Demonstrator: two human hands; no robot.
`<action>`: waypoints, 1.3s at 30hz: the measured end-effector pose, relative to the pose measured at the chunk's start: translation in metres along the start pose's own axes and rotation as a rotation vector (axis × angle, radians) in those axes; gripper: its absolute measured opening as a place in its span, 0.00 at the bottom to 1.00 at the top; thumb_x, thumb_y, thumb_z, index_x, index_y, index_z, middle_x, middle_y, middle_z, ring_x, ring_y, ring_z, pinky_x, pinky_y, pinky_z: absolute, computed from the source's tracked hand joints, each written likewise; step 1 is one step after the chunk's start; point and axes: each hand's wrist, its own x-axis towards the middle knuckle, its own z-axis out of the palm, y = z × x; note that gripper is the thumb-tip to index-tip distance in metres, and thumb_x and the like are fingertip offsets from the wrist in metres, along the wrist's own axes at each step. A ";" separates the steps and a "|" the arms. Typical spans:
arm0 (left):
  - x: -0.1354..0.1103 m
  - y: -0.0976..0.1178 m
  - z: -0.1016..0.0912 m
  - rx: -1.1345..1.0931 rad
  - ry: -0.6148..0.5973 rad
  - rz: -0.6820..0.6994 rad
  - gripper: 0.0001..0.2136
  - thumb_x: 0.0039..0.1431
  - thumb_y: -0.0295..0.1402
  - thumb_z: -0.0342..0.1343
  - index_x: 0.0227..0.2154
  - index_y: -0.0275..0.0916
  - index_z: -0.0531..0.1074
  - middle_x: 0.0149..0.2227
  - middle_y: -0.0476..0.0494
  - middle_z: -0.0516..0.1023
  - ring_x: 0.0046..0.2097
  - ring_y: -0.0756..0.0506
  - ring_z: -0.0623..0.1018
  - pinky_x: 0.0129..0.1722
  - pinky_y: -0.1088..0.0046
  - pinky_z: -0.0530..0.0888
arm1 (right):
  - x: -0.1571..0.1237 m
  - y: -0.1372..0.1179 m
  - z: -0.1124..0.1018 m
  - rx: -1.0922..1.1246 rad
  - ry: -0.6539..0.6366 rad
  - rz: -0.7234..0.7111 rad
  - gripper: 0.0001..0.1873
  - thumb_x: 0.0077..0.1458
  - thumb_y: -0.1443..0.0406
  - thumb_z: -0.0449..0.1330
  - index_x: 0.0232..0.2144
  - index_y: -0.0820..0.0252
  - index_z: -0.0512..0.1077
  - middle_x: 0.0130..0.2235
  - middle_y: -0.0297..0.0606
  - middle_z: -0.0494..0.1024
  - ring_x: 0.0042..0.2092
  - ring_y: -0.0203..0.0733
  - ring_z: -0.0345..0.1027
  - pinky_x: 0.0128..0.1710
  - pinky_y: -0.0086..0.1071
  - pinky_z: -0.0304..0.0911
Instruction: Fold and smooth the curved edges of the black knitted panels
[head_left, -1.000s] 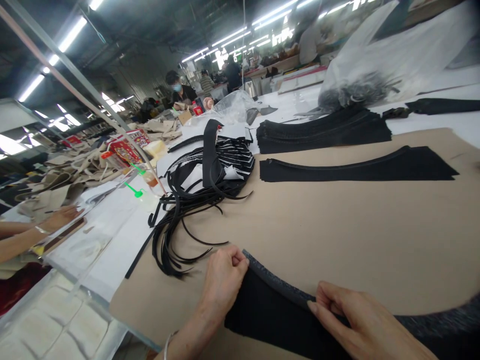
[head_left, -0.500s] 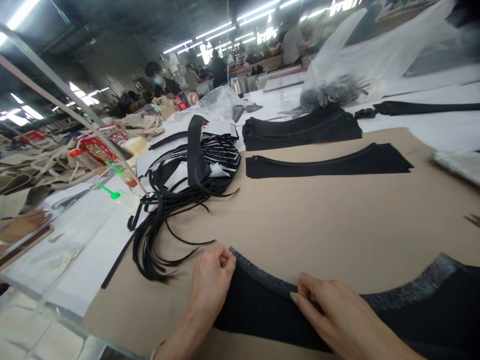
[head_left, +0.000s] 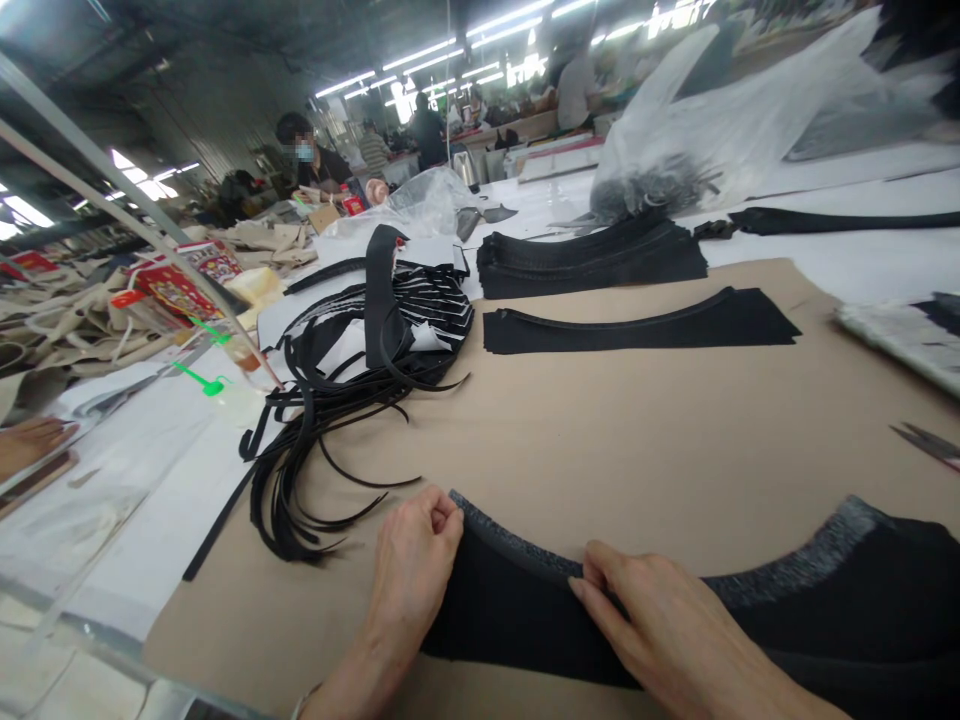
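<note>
A black fabric panel (head_left: 517, 625) lies on tan card (head_left: 600, 460), its curved upper edge bound by a dark grey textured strip (head_left: 795, 570). My left hand (head_left: 416, 570) pinches the panel's edge where the strip begins. My right hand (head_left: 645, 620) grips the same curved edge further along, fingers over the rim. Under my hands, the panel's lower part is hidden. Nearby lies a tangle of thin black strips (head_left: 300, 490), just beyond my left hand.
Beyond lie a stack of black cut pieces (head_left: 592, 260), a single black piece (head_left: 637, 330), striped offcuts (head_left: 435, 310) and a plastic bag (head_left: 712, 130). Scissors (head_left: 926, 445) rest at right. A co-worker's hand (head_left: 26, 445) shows behind a clear panel (head_left: 97, 520) at left.
The whole view has swung, so everything sits further left and lower. More of the panel's grey-edged curve shows at right. Both hands stay on the edge.
</note>
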 end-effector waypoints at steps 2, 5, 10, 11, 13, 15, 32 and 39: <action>0.000 0.000 0.001 0.005 0.005 0.003 0.08 0.55 0.28 0.52 0.21 0.40 0.69 0.18 0.54 0.67 0.25 0.50 0.68 0.27 0.75 0.57 | 0.000 0.001 0.001 -0.009 0.005 -0.005 0.13 0.64 0.64 0.46 0.28 0.57 0.65 0.27 0.39 0.75 0.30 0.44 0.70 0.28 0.33 0.47; 0.000 0.000 0.002 0.017 0.015 0.006 0.08 0.55 0.28 0.52 0.21 0.40 0.68 0.18 0.54 0.67 0.25 0.50 0.68 0.27 0.74 0.56 | 0.000 0.001 0.002 -0.015 0.009 -0.006 0.14 0.65 0.64 0.45 0.29 0.56 0.65 0.28 0.39 0.75 0.30 0.45 0.70 0.29 0.34 0.47; -0.001 0.002 0.001 0.031 0.028 0.009 0.08 0.55 0.27 0.52 0.21 0.40 0.68 0.19 0.54 0.67 0.25 0.50 0.68 0.27 0.74 0.55 | 0.002 0.000 0.002 -0.027 -0.022 0.025 0.14 0.65 0.64 0.44 0.29 0.56 0.66 0.29 0.40 0.77 0.31 0.47 0.72 0.29 0.34 0.48; -0.001 0.002 0.001 0.032 0.030 0.010 0.08 0.55 0.27 0.52 0.21 0.40 0.68 0.19 0.54 0.67 0.25 0.50 0.68 0.27 0.74 0.55 | 0.003 0.000 0.003 -0.034 -0.025 0.032 0.14 0.65 0.64 0.44 0.30 0.56 0.66 0.29 0.41 0.77 0.32 0.48 0.73 0.29 0.35 0.49; -0.002 0.003 0.001 0.032 0.037 0.011 0.08 0.54 0.26 0.52 0.21 0.40 0.68 0.19 0.54 0.68 0.25 0.51 0.68 0.27 0.75 0.55 | 0.004 0.000 0.005 -0.051 -0.019 0.035 0.14 0.65 0.64 0.44 0.30 0.56 0.66 0.30 0.41 0.78 0.32 0.49 0.74 0.29 0.35 0.49; -0.002 0.004 0.001 0.035 0.047 0.007 0.08 0.54 0.26 0.53 0.21 0.40 0.68 0.19 0.54 0.67 0.25 0.51 0.68 0.27 0.75 0.54 | 0.005 0.001 0.008 -0.080 -0.006 0.036 0.14 0.64 0.64 0.45 0.31 0.56 0.67 0.30 0.42 0.78 0.33 0.51 0.75 0.28 0.35 0.49; -0.002 -0.011 0.009 -0.058 0.236 0.556 0.11 0.59 0.20 0.47 0.34 0.41 0.72 0.36 0.47 0.71 0.40 0.47 0.70 0.41 0.71 0.66 | 0.004 -0.003 0.004 -0.210 0.027 0.053 0.13 0.64 0.65 0.46 0.32 0.56 0.69 0.29 0.44 0.78 0.34 0.57 0.75 0.26 0.35 0.46; -0.011 -0.008 -0.004 -0.019 0.082 1.044 0.13 0.64 0.22 0.43 0.40 0.38 0.73 0.38 0.43 0.75 0.41 0.47 0.72 0.42 0.69 0.70 | 0.001 -0.008 0.002 -0.230 0.113 0.036 0.10 0.61 0.66 0.51 0.31 0.57 0.71 0.29 0.44 0.78 0.34 0.55 0.75 0.26 0.35 0.51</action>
